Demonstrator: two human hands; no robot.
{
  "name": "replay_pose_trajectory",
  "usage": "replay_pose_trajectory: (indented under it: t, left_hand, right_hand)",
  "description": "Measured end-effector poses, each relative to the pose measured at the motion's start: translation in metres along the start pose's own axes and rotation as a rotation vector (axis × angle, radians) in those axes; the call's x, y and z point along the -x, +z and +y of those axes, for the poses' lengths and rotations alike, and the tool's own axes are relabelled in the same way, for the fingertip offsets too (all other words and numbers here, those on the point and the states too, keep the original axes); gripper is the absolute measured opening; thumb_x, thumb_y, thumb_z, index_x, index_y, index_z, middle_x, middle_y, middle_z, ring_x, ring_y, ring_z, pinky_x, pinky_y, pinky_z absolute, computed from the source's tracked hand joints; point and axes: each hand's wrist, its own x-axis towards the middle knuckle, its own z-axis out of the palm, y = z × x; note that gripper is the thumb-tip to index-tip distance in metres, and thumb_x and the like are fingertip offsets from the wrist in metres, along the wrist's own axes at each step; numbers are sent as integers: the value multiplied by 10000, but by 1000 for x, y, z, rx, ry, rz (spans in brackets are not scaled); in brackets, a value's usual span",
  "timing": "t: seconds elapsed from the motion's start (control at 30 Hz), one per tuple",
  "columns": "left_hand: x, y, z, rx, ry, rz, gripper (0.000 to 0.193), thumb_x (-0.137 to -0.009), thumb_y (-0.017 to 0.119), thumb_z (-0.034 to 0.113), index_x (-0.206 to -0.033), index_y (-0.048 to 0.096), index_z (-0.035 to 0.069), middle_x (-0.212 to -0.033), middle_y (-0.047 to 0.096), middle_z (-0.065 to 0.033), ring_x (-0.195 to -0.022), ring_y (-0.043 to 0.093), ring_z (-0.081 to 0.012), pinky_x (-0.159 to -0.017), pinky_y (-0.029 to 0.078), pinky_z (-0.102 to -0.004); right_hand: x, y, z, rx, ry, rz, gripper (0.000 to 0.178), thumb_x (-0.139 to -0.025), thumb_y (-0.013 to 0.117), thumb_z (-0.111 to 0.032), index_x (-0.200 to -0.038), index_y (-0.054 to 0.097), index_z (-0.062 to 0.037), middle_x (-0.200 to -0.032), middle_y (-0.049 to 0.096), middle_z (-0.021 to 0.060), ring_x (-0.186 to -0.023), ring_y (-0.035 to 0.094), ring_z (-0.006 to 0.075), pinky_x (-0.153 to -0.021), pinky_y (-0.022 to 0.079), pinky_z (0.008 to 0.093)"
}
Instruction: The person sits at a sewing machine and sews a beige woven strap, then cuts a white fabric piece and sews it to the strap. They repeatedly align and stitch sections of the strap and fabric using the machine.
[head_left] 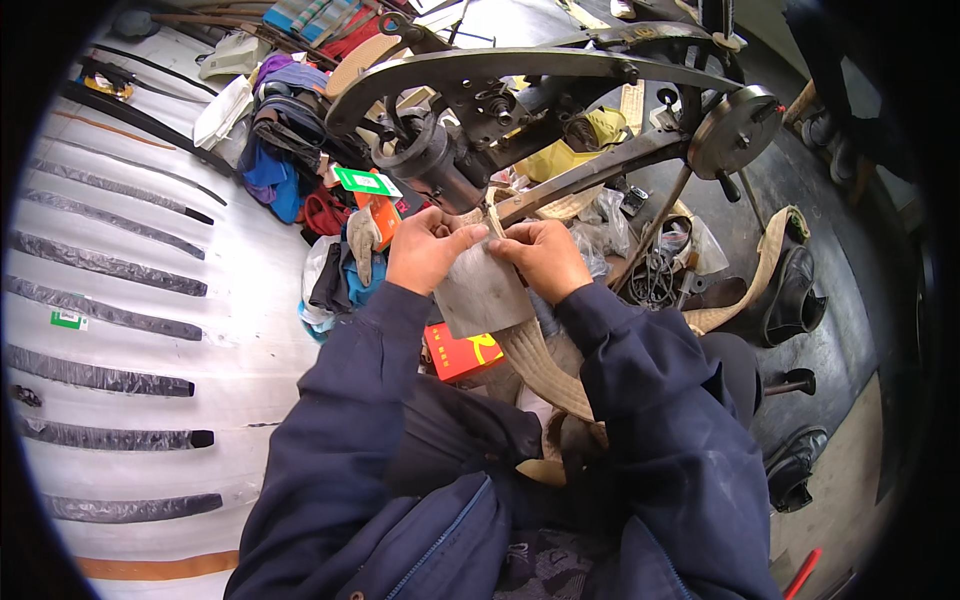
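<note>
A black cast-iron hand-cranked sewing machine (520, 75) stands in front of me, its foot end low over my work. My left hand (425, 250) is closed right below its head, thumb pressed on the upper edge of a flat greyish piece (482, 295). Opposite it, my right hand (545, 255) pinches a beige strip of stitched webbing (492, 220) near the machine's foot. A wide band of beige webbing (545, 370) runs from under the grey piece down to my lap. The fingers underneath are hidden.
Several dark belts in clear wrap (110, 264) lie on a white sheet at left. Cloths and bags (275, 150) are heaped beyond it. The machine's round hand wheel (735, 132) is at upper right. Black shoes (795, 295) stand on the floor at right. A red box (460, 352) sits below my hands.
</note>
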Motion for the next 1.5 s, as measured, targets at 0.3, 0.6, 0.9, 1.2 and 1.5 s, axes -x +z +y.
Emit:
replay_pose_trajectory:
  t: [0.3, 0.6, 0.9, 1.2, 1.5]
  left_hand:
    - [115, 16, -24, 274, -34, 507, 367, -874, 768, 195, -1143, 558, 60, -1013, 530, -19, -890, 494, -100, -770, 427, -249]
    - [49, -1, -48, 193, 70, 163, 604, -880, 758, 385, -1268, 593, -48, -1246, 633, -162, -1176, 581, -228, -1035, 425, -343]
    - [16, 6, -31, 953, -246, -334, 476, -859, 784, 222, -1244, 645, -19, -1149, 698, -74, -1012, 662, -140, -933, 496, -284]
    - [7, 13, -14, 1101, -363, -286, 374, -788, 823, 78, -1126, 691, -14, -1045, 726, -79, -908, 692, -157, -844, 542, -303]
    - [1, 10, -17, 1054, -312, -334, 365, -813, 809, 125, -1120, 668, -11, -1000, 724, -89, -872, 703, -170, -822, 561, -327]
  right_hand:
    - [0, 4, 2, -79, 7, 17, 241, -855, 725, -178, -919, 743, 54, -754, 702, 44, -651, 599, 106, -637, 489, 293]
    - [2, 7, -8, -119, 149, 11, 155, -889, 711, -139, -877, 731, 14, -735, 667, 7, -603, 552, 64, -569, 435, 236]
    - [5, 4, -20, -76, 176, -26, 149, -927, 689, -100, -980, 728, 34, -835, 704, 17, -672, 597, 70, -621, 474, 231]
    - [5, 5, -25, -16, 170, -39, 167, -927, 706, -131, -977, 733, 25, -807, 676, -19, -673, 555, 39, -605, 444, 214]
    - [-6, 10, -19, -61, 140, 113, 316, -957, 715, -286, -854, 734, 12, -685, 598, -55, -555, 490, 27, -501, 382, 207]
